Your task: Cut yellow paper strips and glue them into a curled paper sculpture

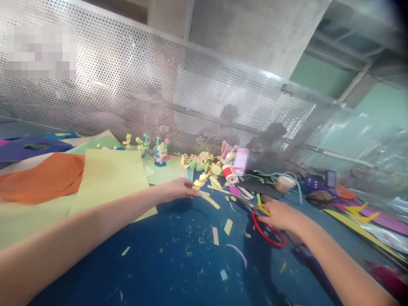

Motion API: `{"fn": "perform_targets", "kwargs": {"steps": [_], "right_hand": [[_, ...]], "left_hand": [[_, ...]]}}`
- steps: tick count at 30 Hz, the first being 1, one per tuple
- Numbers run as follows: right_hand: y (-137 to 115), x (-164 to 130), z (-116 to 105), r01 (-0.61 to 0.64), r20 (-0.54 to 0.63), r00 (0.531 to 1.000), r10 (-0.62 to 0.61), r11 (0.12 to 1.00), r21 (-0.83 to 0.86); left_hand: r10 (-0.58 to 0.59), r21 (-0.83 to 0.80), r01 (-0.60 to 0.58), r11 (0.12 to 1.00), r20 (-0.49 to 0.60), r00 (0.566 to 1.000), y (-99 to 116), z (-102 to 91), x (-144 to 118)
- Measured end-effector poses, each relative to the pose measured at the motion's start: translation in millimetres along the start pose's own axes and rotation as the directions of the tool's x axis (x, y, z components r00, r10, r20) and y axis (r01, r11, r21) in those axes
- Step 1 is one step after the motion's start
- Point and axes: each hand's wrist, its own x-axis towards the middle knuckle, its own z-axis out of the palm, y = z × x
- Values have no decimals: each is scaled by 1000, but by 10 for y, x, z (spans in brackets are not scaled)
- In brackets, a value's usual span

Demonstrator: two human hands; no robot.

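My left hand (181, 189) pinches a small curled piece of yellow craft foam or paper (200, 182) with an orange strip on it, held above the blue table. On the right, my right hand (279, 214) has its fingers closed at the handles of a pair of scissors (269, 234) with a large red loop; their dark blades point away to the left. A yellow loop (264, 209) shows by the fingertips; whether it belongs to the same scissors I cannot tell. Cut yellow strips (210, 200) lie just beside my left hand.
Large yellow sheets (111, 178) and an orange sheet (47, 178) cover the left side. Small curly figures (161, 152) stand behind them. A red-and-white spool (230, 174) and a paper cup (284, 183) are farther back, before a perforated metal screen (191, 97). Scraps (228, 227) litter the blue tabletop.
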Motion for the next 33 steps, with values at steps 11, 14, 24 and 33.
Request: {"fn": "perform_targets", "kwargs": {"steps": [11, 14, 24, 33], "right_hand": [[-1400, 190, 10, 430, -442, 892, -93, 470, 770], [-1501, 186, 128, 451, -478, 877, -43, 417, 789], [-1499, 145, 219, 485, -509, 859, -53, 405, 775], [-1520, 138, 212, 504, -553, 833, -29, 452, 736]], "left_hand": [[118, 13, -117, 993, -121, 986, -172, 80, 38], [110, 21, -108, 994, -158, 981, -193, 66, 49], [142, 77, -132, 988, -153, 978, -161, 128, 20], [204, 111, -187, 976, -162, 966, -207, 133, 35]]}}
